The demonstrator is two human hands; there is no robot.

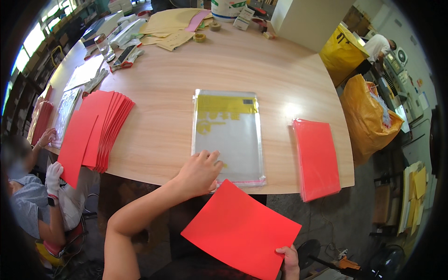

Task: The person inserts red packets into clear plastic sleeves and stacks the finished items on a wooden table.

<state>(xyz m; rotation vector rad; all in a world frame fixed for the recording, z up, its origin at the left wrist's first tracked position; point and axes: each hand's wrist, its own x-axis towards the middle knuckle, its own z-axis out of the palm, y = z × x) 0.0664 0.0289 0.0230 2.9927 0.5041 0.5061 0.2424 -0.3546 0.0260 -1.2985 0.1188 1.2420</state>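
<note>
My right hand [288, 259] grips the lower right corner of a flat red card sheet [240, 228], thumb on top. The sheet is tilted and held in front of the table's near edge. My left hand [198, 173] rests over the lower left part of a pile of clear plastic bags [233, 144], its fingers bent and slightly apart. Nothing shows in its grasp, though its underside is hidden. A yellow band and yellow print mark the bags. To the right lies a stack of red sheets in clear plastic [317, 158].
A fanned stack of red sheets [105, 126] lies at the left of the table [163, 102]. There a co-worker's gloved hand [54, 175] touches a red sheet. Brown envelopes [172, 23], tape rolls [199, 38] and a glass [104, 48] stand farther back. Orange sacks [364, 116] flank the right edge.
</note>
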